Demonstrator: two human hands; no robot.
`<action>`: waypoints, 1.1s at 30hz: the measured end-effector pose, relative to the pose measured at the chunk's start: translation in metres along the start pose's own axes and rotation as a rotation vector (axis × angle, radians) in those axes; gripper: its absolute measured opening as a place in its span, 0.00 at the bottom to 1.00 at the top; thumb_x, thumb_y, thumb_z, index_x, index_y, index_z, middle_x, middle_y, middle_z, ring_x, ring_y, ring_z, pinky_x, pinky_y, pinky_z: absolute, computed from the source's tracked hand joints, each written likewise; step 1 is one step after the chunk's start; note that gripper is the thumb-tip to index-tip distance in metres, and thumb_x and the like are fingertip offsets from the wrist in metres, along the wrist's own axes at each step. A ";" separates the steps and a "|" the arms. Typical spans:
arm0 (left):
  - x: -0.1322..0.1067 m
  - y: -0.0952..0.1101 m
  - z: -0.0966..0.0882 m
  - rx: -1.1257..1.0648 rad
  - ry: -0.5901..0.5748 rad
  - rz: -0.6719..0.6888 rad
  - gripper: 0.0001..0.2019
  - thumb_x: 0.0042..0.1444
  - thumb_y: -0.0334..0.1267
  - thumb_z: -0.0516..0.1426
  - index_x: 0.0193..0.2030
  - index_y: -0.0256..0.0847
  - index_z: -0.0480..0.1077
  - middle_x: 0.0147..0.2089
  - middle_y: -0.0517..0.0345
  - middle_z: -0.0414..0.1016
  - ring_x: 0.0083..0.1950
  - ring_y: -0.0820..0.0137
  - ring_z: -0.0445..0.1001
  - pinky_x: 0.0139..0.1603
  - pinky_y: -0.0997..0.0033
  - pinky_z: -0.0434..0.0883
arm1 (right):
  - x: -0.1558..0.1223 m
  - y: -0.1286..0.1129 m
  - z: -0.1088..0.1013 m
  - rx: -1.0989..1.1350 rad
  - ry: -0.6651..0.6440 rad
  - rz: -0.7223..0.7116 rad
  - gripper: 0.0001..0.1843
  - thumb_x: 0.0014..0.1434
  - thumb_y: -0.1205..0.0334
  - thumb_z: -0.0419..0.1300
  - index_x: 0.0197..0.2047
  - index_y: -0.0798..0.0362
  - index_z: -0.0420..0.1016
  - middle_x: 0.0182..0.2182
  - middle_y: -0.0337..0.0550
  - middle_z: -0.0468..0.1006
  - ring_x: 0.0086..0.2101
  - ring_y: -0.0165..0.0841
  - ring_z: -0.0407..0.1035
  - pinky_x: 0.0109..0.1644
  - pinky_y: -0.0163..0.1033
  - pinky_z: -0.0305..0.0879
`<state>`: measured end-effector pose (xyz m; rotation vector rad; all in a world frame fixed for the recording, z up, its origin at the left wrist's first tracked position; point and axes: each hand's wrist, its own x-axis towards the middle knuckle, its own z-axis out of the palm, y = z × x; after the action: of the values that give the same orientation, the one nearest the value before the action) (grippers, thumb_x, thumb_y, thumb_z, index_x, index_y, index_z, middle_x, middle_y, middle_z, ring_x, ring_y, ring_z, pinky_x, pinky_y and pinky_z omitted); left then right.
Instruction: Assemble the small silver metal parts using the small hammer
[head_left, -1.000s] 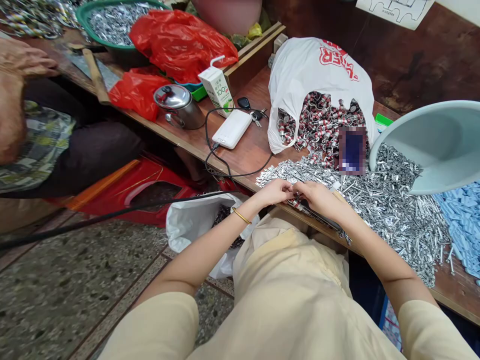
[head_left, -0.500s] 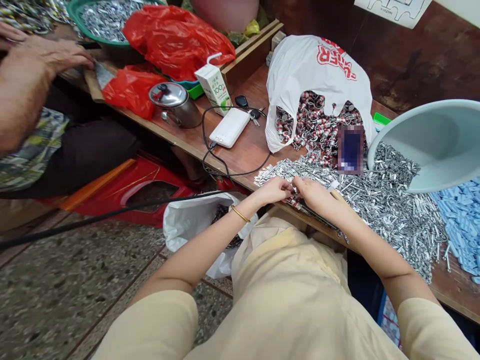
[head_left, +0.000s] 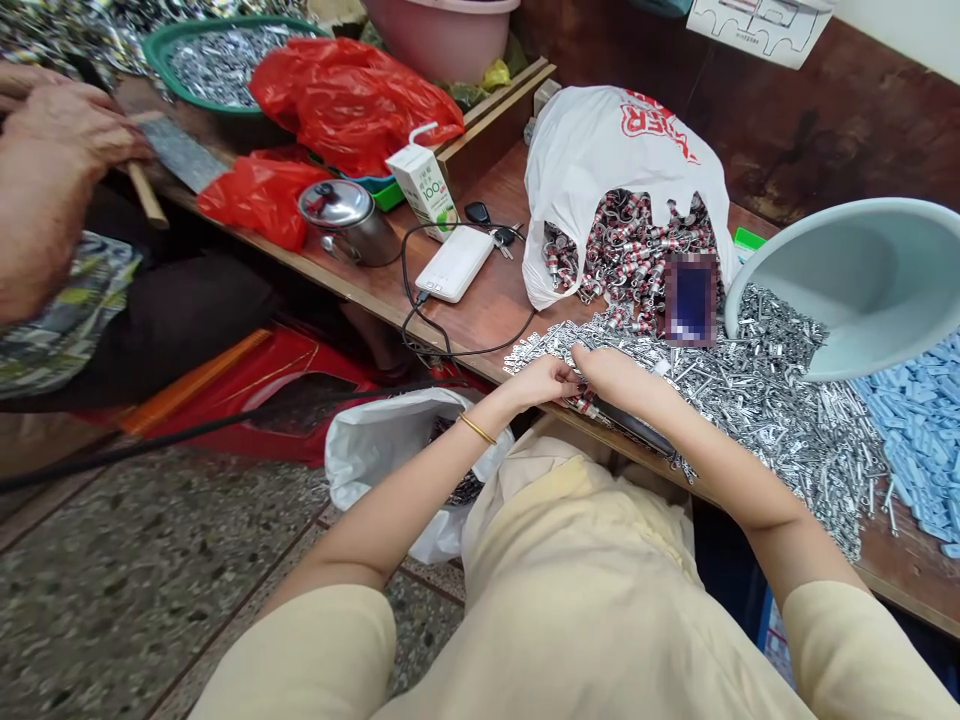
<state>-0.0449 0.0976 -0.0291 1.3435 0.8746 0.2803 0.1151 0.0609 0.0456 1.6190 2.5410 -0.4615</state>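
My left hand is at the front edge of the table, its fingers closed in a pinch. My right hand meets it there, fingers curled and largely hidden behind the back of the hand. What either hand holds is too small and covered to make out. Just below the fingertips lies a small red-and-silver piece at the table edge. A pile of small silver metal parts spreads behind and right of my hands. Similar red-and-silver pieces with rings spill from a white plastic bag.
A pale tub lies tipped over the pile, beside blue plastic pieces. Leftward are a white power bank with cable, keys, a drink carton and a metal pot. An open white sack stands below. A co-worker's hand is at far left.
My view has shifted slightly. My hands stay together at the table edge, the right one turned a little. The co-worker's hand has drawn left, and a wooden handle now shows beneath it.
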 end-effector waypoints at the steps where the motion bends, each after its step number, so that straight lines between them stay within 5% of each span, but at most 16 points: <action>1: 0.000 -0.002 0.001 0.006 0.026 -0.007 0.05 0.44 0.34 0.64 0.27 0.34 0.76 0.23 0.62 0.74 0.24 0.76 0.70 0.28 0.79 0.70 | -0.008 0.001 -0.001 -0.013 0.018 0.008 0.11 0.65 0.75 0.58 0.51 0.60 0.68 0.41 0.55 0.81 0.42 0.40 0.73 0.45 0.40 0.63; 4: 0.000 -0.008 0.004 0.059 0.087 -0.003 0.04 0.46 0.34 0.62 0.27 0.35 0.75 0.22 0.62 0.74 0.24 0.76 0.70 0.27 0.79 0.69 | -0.051 0.012 0.003 -0.076 0.114 0.096 0.09 0.69 0.65 0.59 0.50 0.58 0.69 0.48 0.60 0.78 0.48 0.45 0.68 0.49 0.44 0.63; 6: 0.001 -0.012 0.005 0.125 0.109 0.041 0.05 0.47 0.35 0.62 0.27 0.35 0.75 0.22 0.61 0.75 0.24 0.75 0.71 0.26 0.79 0.67 | -0.090 0.026 0.016 -0.155 0.257 0.292 0.09 0.70 0.58 0.57 0.48 0.55 0.70 0.45 0.59 0.77 0.44 0.46 0.67 0.48 0.46 0.63; 8: 0.002 -0.015 0.005 0.184 0.118 0.077 0.04 0.48 0.34 0.61 0.27 0.35 0.75 0.23 0.60 0.76 0.24 0.75 0.72 0.27 0.78 0.67 | -0.126 0.043 0.035 -0.223 0.276 0.460 0.09 0.69 0.57 0.59 0.44 0.55 0.69 0.41 0.58 0.77 0.41 0.47 0.67 0.44 0.48 0.63; 12: 0.003 -0.016 0.005 0.272 0.124 0.088 0.04 0.49 0.34 0.60 0.28 0.36 0.76 0.23 0.58 0.77 0.25 0.73 0.74 0.28 0.77 0.67 | -0.163 0.066 0.068 -0.128 0.265 0.485 0.08 0.71 0.60 0.51 0.46 0.55 0.68 0.37 0.54 0.77 0.39 0.45 0.69 0.41 0.45 0.63; 17: -0.001 -0.010 0.007 0.332 0.140 0.092 0.04 0.49 0.34 0.60 0.28 0.36 0.75 0.24 0.58 0.77 0.26 0.72 0.74 0.29 0.77 0.67 | -0.163 0.053 0.052 0.057 0.355 0.427 0.22 0.73 0.59 0.41 0.61 0.57 0.66 0.40 0.53 0.79 0.34 0.41 0.72 0.37 0.42 0.65; 20: -0.003 -0.007 0.008 0.355 0.150 0.098 0.05 0.49 0.34 0.59 0.28 0.36 0.76 0.24 0.59 0.77 0.26 0.73 0.74 0.29 0.77 0.66 | -0.155 0.030 0.035 0.080 0.273 0.286 0.27 0.73 0.60 0.43 0.73 0.47 0.58 0.41 0.48 0.80 0.33 0.38 0.73 0.36 0.39 0.65; 25: -0.004 -0.006 0.008 0.391 0.147 0.145 0.06 0.50 0.34 0.59 0.27 0.36 0.77 0.24 0.59 0.77 0.27 0.73 0.73 0.30 0.77 0.64 | -0.138 0.008 0.034 -0.104 0.130 0.196 0.33 0.70 0.68 0.48 0.75 0.41 0.57 0.34 0.42 0.75 0.28 0.33 0.69 0.31 0.36 0.58; 33: -0.007 0.000 0.008 0.409 0.148 0.146 0.06 0.49 0.33 0.58 0.27 0.36 0.78 0.24 0.59 0.78 0.27 0.73 0.72 0.29 0.77 0.63 | -0.143 0.003 0.029 -0.192 0.188 0.173 0.38 0.67 0.72 0.49 0.77 0.41 0.53 0.35 0.43 0.74 0.32 0.35 0.69 0.30 0.36 0.58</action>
<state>-0.0441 0.0870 -0.0265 1.7880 0.9942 0.3286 0.1776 -0.0706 0.0517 1.8641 2.4486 -0.0498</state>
